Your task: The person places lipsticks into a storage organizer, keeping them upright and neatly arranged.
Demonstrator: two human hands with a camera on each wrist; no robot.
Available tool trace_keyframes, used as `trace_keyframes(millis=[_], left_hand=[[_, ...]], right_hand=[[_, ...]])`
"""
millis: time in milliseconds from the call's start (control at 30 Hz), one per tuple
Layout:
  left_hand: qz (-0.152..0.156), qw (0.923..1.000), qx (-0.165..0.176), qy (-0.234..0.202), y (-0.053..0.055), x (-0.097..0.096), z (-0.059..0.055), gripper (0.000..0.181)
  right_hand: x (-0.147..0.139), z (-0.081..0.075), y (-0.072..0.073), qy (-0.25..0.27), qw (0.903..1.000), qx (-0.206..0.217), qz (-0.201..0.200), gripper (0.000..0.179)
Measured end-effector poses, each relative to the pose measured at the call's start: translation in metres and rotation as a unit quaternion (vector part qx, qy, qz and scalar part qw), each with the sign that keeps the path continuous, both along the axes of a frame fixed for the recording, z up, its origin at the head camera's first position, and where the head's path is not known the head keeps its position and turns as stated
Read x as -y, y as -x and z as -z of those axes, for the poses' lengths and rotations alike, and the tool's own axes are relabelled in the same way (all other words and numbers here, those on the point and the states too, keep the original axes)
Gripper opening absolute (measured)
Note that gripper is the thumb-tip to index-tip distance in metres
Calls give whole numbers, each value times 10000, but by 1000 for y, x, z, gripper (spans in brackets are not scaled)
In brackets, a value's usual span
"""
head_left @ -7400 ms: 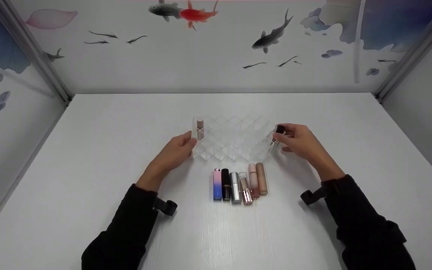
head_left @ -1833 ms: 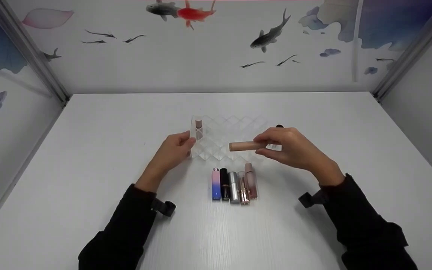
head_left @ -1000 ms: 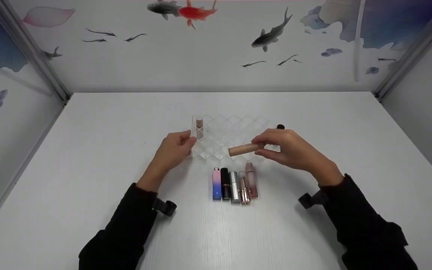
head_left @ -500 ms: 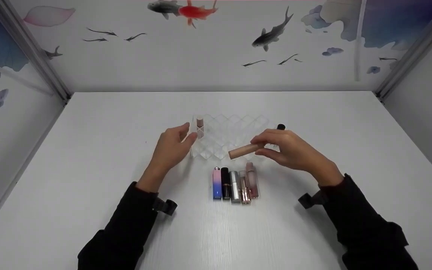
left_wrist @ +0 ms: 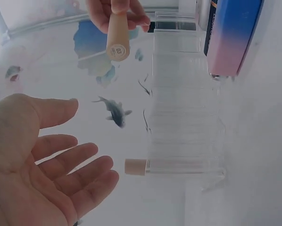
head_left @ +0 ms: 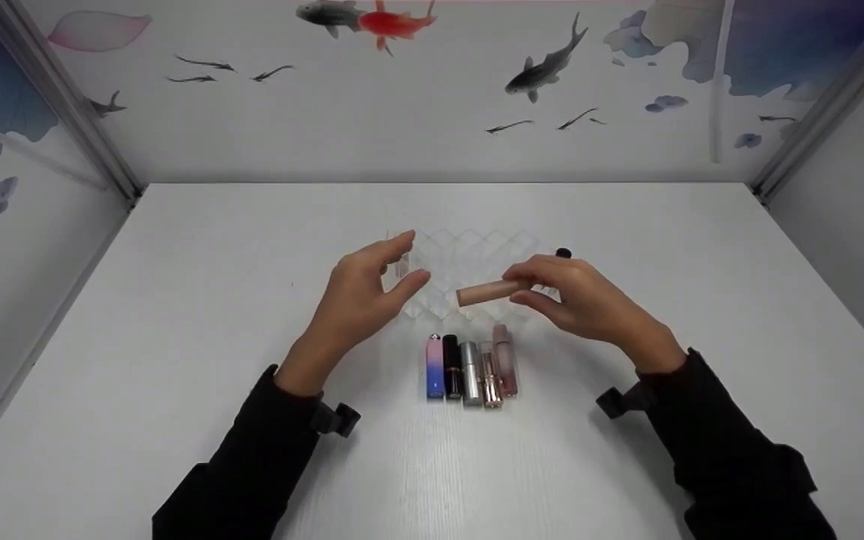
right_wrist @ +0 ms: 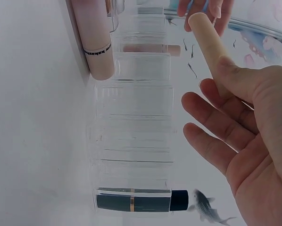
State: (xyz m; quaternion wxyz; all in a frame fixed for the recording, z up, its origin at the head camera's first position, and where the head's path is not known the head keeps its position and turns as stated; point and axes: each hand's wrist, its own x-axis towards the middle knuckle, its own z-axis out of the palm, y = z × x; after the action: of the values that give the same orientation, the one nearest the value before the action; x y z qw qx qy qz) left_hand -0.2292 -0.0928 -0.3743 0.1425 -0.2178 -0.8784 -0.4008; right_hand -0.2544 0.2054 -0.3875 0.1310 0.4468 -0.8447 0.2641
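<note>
My right hand (head_left: 586, 300) pinches a beige cosmetic tube (head_left: 483, 293) between thumb and fingers, holding it almost level over the clear lipstick organizer (head_left: 469, 259). In the left wrist view the tube's round end (left_wrist: 118, 51) faces the camera. My left hand (head_left: 361, 296) is empty, thumb and fingers apart, by the organizer's left end. A beige-capped tube (left_wrist: 135, 167) stands in that end, mostly covered by the left hand in the head view. A black-capped lipstick (right_wrist: 150, 203) stands in the slot at the right end.
In front of the organizer lie a pink-and-blue lipstick (head_left: 434, 367), a black one (head_left: 451, 367), a silver one (head_left: 469, 375), a rose-gold one (head_left: 490, 382) and a pink lip gloss tube (head_left: 504, 360), side by side. A fish-patterned wall (head_left: 432, 135) rises behind the white table (head_left: 214, 240).
Since the oldest frame my right hand has left the black-capped lipstick and taken the beige tube from the row's right end. My left hand has released the organizer's left side and moved rightward.
</note>
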Motion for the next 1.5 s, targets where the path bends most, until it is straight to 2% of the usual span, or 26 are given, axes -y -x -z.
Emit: trace_keyframes(millis=[133, 300, 567, 967, 1200, 1333, 1500], left_hand=[[194, 9986, -371, 327, -9, -11, -1, 57], [321, 9948, -585, 770, -16, -24, 3, 57], [293, 9954, -632, 658, -19, -32, 6, 37], [279, 9964, -486, 635, -19, -33, 6, 25], [224, 9971, -425, 587, -20, -31, 2, 24], [198, 9974, -370, 593, -19, -28, -1, 23], [291, 9982, -138, 497, -18, -27, -2, 24]], right_hand=[[1, -1, -1, 157, 9998, 47, -80, 24], [3, 0, -1, 259, 9995, 124, -105, 24], [5, 1, -2, 286, 9993, 187, -129, 25], [7, 2, -2, 448, 9984, 212, -283, 26], [8, 1, 1, 886, 9949, -28, -491, 30], [7, 1, 1, 1012, 9942, -25, -366, 33], [7, 0, 1, 996, 9948, -99, -169, 31]])
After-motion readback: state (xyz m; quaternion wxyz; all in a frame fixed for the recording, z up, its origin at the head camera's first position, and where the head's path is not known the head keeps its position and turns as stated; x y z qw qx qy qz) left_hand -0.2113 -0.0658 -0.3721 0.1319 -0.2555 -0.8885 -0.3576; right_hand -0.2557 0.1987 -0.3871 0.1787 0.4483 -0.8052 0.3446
